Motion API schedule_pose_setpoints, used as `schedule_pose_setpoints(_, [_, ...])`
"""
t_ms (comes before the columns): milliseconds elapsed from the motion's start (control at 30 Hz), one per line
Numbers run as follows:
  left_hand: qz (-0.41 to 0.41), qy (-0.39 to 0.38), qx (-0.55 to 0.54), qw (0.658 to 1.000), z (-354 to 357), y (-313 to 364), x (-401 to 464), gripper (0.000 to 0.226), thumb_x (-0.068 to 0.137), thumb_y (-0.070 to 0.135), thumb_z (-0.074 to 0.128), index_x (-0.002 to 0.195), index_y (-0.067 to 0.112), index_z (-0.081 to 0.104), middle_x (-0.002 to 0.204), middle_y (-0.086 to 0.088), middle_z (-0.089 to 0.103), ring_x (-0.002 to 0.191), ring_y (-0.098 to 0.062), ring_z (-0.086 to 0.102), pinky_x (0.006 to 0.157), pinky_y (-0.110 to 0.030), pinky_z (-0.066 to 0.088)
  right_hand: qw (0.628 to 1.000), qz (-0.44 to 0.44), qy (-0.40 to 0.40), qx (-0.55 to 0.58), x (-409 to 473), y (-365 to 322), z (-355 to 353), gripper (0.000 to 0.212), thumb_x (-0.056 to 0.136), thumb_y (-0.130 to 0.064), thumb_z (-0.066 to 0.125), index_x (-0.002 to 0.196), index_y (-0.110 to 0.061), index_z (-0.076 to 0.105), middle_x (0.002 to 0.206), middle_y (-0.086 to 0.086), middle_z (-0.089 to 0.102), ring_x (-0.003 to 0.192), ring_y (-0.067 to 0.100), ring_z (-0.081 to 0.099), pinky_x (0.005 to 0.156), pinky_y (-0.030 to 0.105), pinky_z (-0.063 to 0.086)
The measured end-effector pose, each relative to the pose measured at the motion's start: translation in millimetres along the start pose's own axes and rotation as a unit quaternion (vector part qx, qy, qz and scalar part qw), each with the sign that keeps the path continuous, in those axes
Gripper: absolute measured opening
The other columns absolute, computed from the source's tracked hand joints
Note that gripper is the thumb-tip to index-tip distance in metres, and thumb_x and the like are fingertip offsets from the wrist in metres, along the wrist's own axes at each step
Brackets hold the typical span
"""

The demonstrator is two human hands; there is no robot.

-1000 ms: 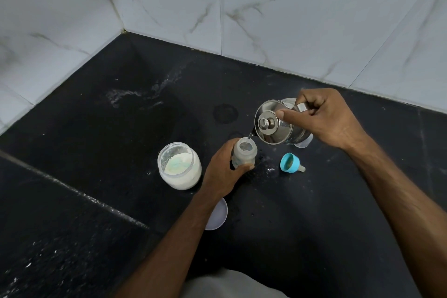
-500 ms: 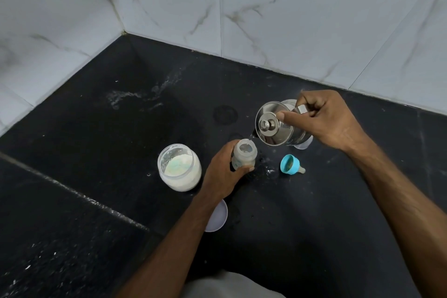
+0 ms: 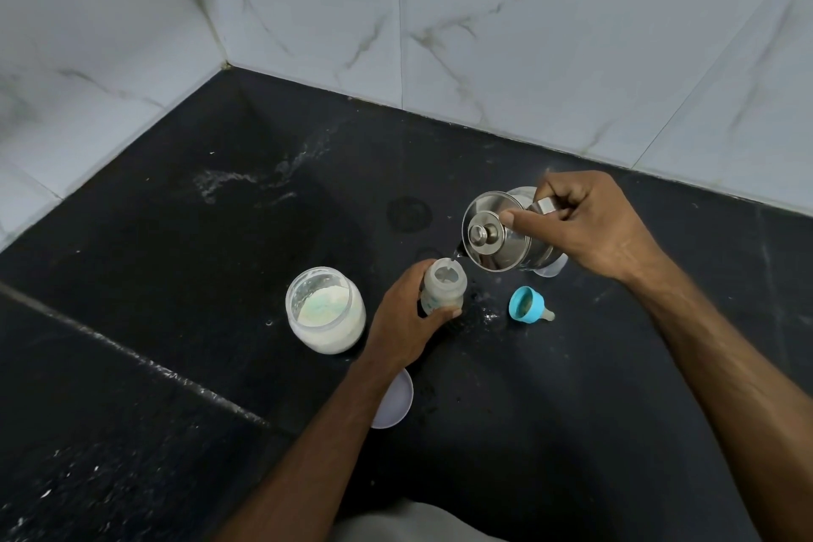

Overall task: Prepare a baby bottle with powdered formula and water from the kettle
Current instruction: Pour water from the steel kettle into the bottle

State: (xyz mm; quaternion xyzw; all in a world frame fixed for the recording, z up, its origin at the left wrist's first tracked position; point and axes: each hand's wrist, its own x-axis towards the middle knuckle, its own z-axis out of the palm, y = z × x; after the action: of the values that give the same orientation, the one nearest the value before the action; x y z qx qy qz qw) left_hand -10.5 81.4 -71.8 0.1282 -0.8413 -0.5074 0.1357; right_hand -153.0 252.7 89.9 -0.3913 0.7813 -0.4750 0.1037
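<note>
A home kitchen: black stone counter (image 3: pixel 176 321), marble-look wall tiles (image 3: pixel 550 57).

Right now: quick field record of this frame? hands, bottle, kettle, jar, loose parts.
left hand: grips baby bottle, upright on counter
right hand: holds kettle tilted, spout over bottle mouth, thumb on lid
formula jar: open, powder inside, left of bottle
teat with blue ring: lying right of bottle
white lid: partly under left forearm

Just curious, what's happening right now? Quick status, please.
Left hand grips baby bottle. Right hand tilts kettle, pouring into bottle. Nothing blocking.
</note>
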Motion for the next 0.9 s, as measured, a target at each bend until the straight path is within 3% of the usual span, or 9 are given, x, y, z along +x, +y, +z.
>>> schedule_pose_setpoints(367, [-0.005,-0.005,0.002,1.0,-0.7,2.3,-0.2,0.06,0.08,0.03,0.079,0.131,0.029,0.048,0.127,0.015,0.056,0.117,0.004,0.052,0.102,-0.018,0.042,1.0,-0.002,-0.003,-0.007,-0.9,-0.2,0.1,0.041,0.084,-0.023,0.075,0.056,-0.017,0.046,0.044,-0.011,0.04,0.042,0.008,0.035,0.045,0.012,0.03])
schedule_pose_setpoints(500, [-0.008,-0.005,0.004,1.0,-0.5,1.9,-0.1,0.062,0.08,0.029,0.08,0.133,0.021,0.05,0.13,0.009,0.058,0.119,-0.002,0.053,0.103,-0.022,0.043,1.0,-0.003,0.0,-0.003,-0.9,-0.4,-0.4,0.041,0.083,-0.023,0.076,0.056,-0.017,0.046,0.044,-0.011,0.04,0.041,0.008,0.034,0.045,0.012,0.03])
schedule_pose_setpoints(900, [-0.012,0.0,-0.002,1.0,-0.9,5.7,-0.6,0.062,0.08,0.027,0.08,0.133,0.018,0.051,0.13,0.005,0.059,0.12,-0.007,0.054,0.105,-0.031,0.045,1.0,-0.002,-0.002,-0.008,-0.9,-1.3,1.0,0.042,0.083,-0.025,0.076,0.056,-0.014,0.046,0.044,-0.01,0.039,0.042,0.007,0.033,0.045,0.012,0.029])
